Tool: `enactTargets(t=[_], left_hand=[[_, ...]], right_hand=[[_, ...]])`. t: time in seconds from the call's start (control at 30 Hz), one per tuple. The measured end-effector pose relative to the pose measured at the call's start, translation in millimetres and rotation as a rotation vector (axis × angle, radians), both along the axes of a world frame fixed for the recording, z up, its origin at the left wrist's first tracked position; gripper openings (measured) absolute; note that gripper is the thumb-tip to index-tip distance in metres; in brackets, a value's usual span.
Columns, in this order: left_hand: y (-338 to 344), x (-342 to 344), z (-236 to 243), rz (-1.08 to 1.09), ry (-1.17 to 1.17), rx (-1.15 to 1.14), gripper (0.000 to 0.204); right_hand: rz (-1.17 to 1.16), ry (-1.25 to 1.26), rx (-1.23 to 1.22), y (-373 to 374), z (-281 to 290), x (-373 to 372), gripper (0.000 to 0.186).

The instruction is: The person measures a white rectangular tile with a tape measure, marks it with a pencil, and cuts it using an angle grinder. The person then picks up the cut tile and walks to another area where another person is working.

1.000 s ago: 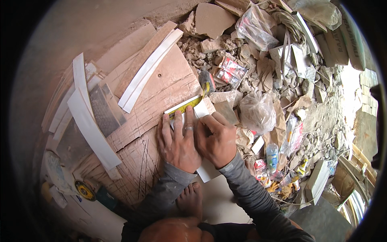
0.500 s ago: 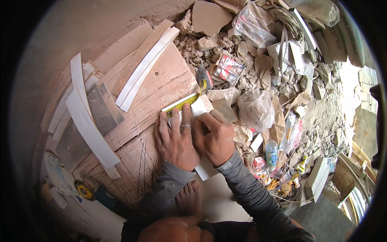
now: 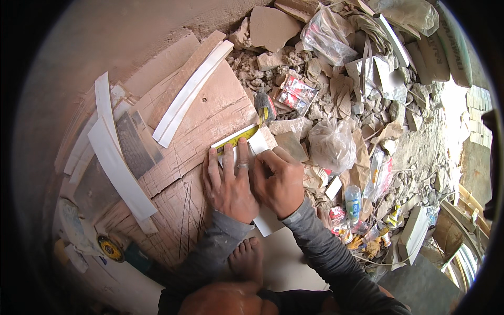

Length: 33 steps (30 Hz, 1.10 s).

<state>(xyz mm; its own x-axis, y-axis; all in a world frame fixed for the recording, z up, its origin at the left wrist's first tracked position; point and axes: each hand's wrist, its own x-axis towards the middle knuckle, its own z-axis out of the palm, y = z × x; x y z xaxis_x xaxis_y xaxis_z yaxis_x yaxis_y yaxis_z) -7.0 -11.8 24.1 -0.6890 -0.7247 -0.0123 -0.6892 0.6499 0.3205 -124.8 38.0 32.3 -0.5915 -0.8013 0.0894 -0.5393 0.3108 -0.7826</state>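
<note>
At the far left there is a dusty brown surface (image 3: 105, 44), maybe a wall, but it is blurred. Rubble (image 3: 270, 60) covers much of the floor (image 3: 422, 139) to the right, where strong light whitens one strip (image 3: 455, 113).

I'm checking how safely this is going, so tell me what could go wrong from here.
The yellow tape blade lies under the fingertips of the left hand, with its case at the board's edge beside rubble; it could skew if that hand lifts.

The white panel piece might shift if either the left or right hand pushes unevenly.

The bare foot is close to the piece's near end, so a slip might scrape it.
</note>
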Motion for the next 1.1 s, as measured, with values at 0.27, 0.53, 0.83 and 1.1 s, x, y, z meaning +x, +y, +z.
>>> enactTargets(t=[0.27, 0.53, 0.83, 1.1], left_hand=[[-1.7, -1.3, 3.8, 0.005, 0.031, 0.01, 0.07], [-7.9, 2.5, 4.1, -0.01, 0.082, -0.016, 0.065], [-18.6, 5.4, 9.3, -0.045, 0.156, -0.006, 0.053], [12.0, 17.9, 17.6, 0.006, 0.379, -0.019, 0.063]], right_hand=[[0.011, -0.017, -0.002, -2.5, -1.7, -1.4, 0.004], [-0.163, -0.336, -0.149, 0.1, -4.2, -72.2, 0.009], [-0.045, -0.955, 0.55, -89.3, -39.8, -136.4, 0.038], [0.105, -1.067, 0.023, -55.9, -0.8, -155.0, 0.011]])
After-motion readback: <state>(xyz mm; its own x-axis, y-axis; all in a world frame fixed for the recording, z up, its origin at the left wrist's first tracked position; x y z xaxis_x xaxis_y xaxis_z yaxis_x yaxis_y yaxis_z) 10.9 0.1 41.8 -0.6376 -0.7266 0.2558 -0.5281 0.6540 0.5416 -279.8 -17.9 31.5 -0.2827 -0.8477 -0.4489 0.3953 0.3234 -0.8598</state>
